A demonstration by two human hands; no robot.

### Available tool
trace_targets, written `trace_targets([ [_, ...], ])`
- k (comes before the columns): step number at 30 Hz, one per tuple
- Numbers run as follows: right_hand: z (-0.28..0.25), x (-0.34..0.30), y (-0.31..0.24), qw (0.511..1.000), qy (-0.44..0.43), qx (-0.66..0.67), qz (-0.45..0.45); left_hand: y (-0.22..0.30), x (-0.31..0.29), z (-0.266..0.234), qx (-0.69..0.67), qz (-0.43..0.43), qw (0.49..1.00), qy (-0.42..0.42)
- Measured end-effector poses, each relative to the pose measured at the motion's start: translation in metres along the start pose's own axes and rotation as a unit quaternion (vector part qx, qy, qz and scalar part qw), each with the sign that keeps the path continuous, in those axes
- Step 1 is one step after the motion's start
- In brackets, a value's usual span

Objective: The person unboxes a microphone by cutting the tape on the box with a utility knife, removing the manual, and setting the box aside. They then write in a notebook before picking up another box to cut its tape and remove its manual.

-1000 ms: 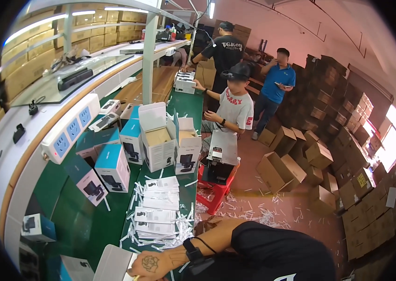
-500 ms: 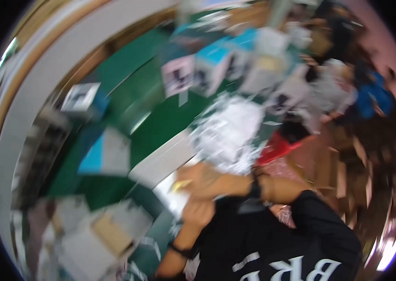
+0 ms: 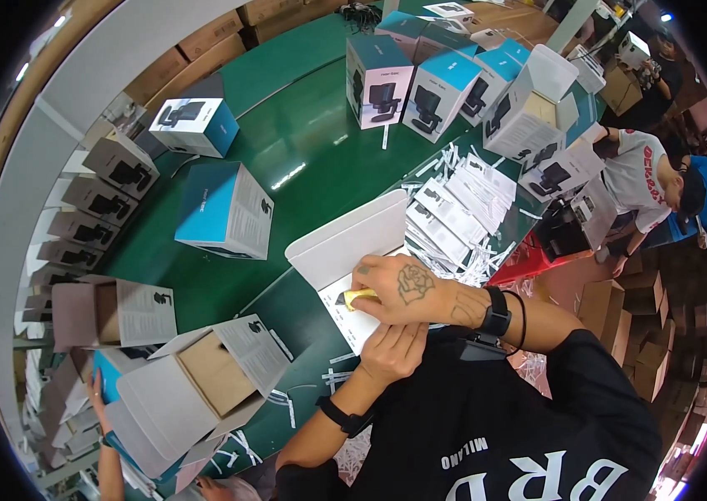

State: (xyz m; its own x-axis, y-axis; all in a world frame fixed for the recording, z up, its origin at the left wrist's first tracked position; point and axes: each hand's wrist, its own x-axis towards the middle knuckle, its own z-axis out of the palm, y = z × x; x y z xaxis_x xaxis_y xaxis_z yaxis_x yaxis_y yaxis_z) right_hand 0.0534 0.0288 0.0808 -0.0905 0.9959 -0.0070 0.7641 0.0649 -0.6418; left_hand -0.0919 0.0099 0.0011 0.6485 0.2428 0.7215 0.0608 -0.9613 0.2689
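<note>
My right hand (image 3: 412, 290), tattooed and with a black watch on its wrist, is closed around a small yellow tool (image 3: 360, 296) with a dark tip. The tip is over the white printed panel of a carton (image 3: 352, 326) whose wide flap (image 3: 345, 234) stands raised beyond it. My left hand (image 3: 393, 352) is beneath the right one, fingers curled at the carton's near edge; its fingertips are partly hidden. Just past my right hand lies a heap of printed white cards (image 3: 458, 213) among paper strips.
Closed blue-and-white boxes (image 3: 378, 83) stand on the green table (image 3: 303, 150), with another blue box (image 3: 224, 210) at left. An open carton (image 3: 211, 371) sits near left, where another person's hand (image 3: 98, 397) touches a blue box. Co-workers (image 3: 641, 171) are at the right, above stacked brown cartons (image 3: 629, 326).
The earlier picture is blurred by motion, and the view has since shifted and steadied. Both hands remain at the carton, the yellow tool still in my right hand.
</note>
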Motion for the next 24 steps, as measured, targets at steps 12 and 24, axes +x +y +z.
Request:
trace_targets([
  [12, 0.081, 0.020, 0.042, 0.985, 0.113, 0.099, -0.087, 0.006, 0.011, -0.016, -0.030, 0.001, 0.990, -0.140],
  [24, 0.100, -0.001, -0.012, 0.710, 0.249, 0.635, -0.178, 0.010, -0.017, -0.027, -0.004, 0.022, 0.979, -0.201],
])
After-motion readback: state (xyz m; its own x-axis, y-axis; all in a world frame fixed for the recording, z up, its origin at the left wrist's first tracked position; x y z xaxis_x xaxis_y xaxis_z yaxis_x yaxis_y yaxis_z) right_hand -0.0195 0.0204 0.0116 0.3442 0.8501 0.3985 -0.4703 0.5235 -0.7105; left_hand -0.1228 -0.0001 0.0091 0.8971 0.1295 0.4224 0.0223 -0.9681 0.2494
